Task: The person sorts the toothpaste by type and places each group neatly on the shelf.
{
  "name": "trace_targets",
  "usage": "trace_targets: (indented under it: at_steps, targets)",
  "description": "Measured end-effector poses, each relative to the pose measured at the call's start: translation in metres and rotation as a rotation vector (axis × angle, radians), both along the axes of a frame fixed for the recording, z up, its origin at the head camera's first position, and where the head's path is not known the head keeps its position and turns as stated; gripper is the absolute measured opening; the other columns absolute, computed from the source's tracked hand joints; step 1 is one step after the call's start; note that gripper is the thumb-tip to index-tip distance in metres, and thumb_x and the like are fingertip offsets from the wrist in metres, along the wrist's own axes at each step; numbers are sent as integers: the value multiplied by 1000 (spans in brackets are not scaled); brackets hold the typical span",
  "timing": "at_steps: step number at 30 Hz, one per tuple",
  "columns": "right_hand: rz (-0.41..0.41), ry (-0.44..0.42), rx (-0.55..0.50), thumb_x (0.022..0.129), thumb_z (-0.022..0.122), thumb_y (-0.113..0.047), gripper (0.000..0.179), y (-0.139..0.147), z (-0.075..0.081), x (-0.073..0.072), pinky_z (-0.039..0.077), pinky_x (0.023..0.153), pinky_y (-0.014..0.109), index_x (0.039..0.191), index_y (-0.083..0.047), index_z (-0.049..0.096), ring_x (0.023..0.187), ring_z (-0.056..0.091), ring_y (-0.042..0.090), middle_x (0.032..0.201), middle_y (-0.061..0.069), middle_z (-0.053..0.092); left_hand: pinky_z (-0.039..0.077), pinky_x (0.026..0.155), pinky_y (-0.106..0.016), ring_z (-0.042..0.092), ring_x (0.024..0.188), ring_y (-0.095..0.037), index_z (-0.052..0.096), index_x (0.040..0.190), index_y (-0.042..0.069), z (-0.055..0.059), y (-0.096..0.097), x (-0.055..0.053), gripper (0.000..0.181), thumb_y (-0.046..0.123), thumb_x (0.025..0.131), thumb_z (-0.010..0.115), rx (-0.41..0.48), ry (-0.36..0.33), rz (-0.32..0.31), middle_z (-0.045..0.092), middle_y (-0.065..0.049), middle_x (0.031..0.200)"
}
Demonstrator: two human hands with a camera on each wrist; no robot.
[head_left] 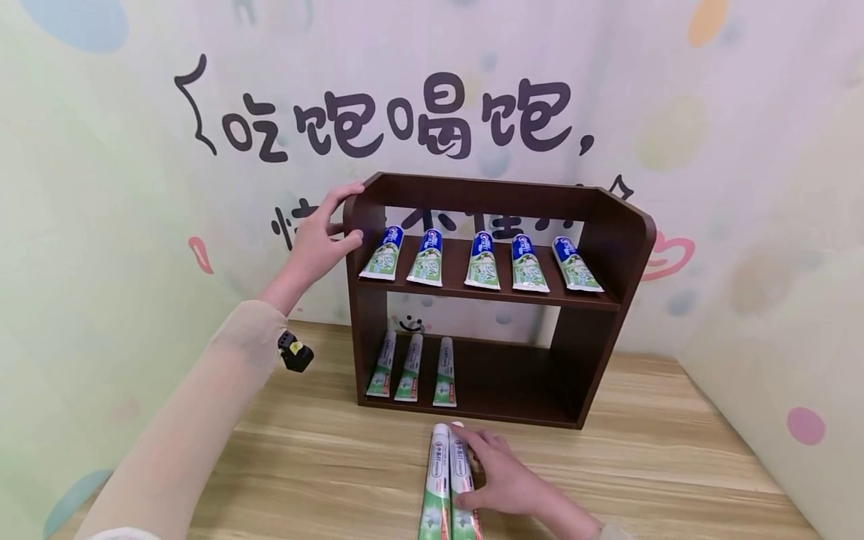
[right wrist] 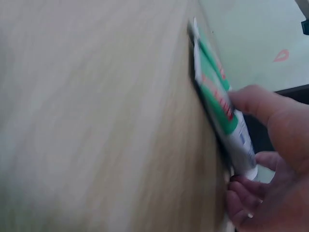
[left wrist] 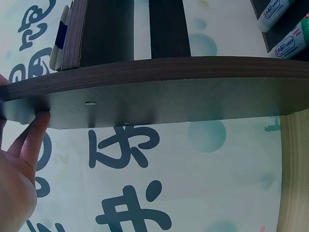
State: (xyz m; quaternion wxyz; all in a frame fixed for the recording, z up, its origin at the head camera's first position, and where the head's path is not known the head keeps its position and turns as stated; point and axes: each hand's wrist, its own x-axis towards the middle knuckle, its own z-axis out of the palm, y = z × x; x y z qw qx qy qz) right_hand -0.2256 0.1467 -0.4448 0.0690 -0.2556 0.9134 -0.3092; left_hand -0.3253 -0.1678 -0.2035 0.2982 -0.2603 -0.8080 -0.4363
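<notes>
My left hand (head_left: 316,244) grips the upper left side panel of a dark brown two-tier shelf (head_left: 489,193), thumb toward the front edge. In the left wrist view its fingers (left wrist: 36,133) press on the panel's outer face. On the wooden table before the shelf, two white-and-green toothpaste tubes lie side by side, caps toward the shelf. My right hand (head_left: 505,474) pinches the right toothpaste tube (head_left: 461,463), with fingertips by its cap and the thumb lower on its body. The left toothpaste tube (head_left: 436,469) lies close beside it.
Several blue-and-green toothpaste tubes (head_left: 482,262) lie in a row on the upper tier. On the lower tier, three white-and-green tubes (head_left: 409,371) stand toward the left, leaning back; bare board (head_left: 513,382) shows to their right. A patterned wall (head_left: 742,187) rises behind the shelf.
</notes>
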Motion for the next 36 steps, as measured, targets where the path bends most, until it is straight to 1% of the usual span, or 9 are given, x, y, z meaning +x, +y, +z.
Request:
trace_targets:
  at_steps: [2,4,6,8,16,21,25,32,36]
  targets:
    - [-3,-20,-5,68,84,-26,101,-3,1,1,45,101,64,154,-16,31,129,46,45,141,23,49,53,100,-53,57,128,-38,44,144,10,0,0,0,55,0,91,58,1,1,-1,42,-8,156]
    - [-5,-42,-15,66,82,-17,100,-6,2,2,53,93,47,153,-11,32,115,57,33,130,18,56,53,101,-53,54,131,-36,44,144,9,-1,0,0,55,1,91,58,1,5,-1,42,-9,156]
    - [-8,-62,-26,64,79,-9,98,-8,2,2,53,79,30,151,-8,34,97,57,17,117,9,57,52,102,-53,52,133,-34,44,144,9,-1,0,0,55,0,91,58,0,10,-1,42,-9,156]
    - [-14,-84,-33,64,78,-5,96,-9,3,2,49,70,22,150,-6,35,87,54,9,109,3,58,52,103,-52,51,134,-33,45,143,9,-1,0,0,55,-1,91,58,0,12,1,42,-9,156]
    - [19,-138,-53,66,74,-4,88,-6,9,-2,47,57,21,148,-5,42,70,55,7,84,0,63,53,101,-52,54,131,-36,45,144,9,-1,0,1,55,-1,91,58,-3,4,7,42,-8,156]
    - [56,-241,-109,69,75,-2,81,1,18,-9,49,50,23,145,-1,46,59,58,9,74,2,67,51,104,-52,51,134,-33,45,143,7,-1,0,0,54,-1,91,58,-7,19,11,42,-10,156]
    - [55,-302,-119,73,76,-2,77,6,24,-13,50,45,25,144,-4,48,52,56,13,75,6,67,52,103,-52,52,132,-34,45,142,6,-1,-1,0,54,-2,90,58,-5,27,8,42,-10,156]
    - [45,-395,-157,77,76,-3,67,14,23,-16,51,48,24,139,-6,51,61,59,15,84,9,67,51,104,-52,50,135,-33,46,142,7,-2,0,0,54,-1,90,58,-9,33,10,42,-10,156]
    - [53,-419,-190,78,75,-1,68,18,23,-17,49,49,22,140,-8,50,62,59,15,84,9,68,51,104,-52,49,136,-32,46,142,7,-2,0,0,54,-1,90,58,-5,32,6,42,-10,156]
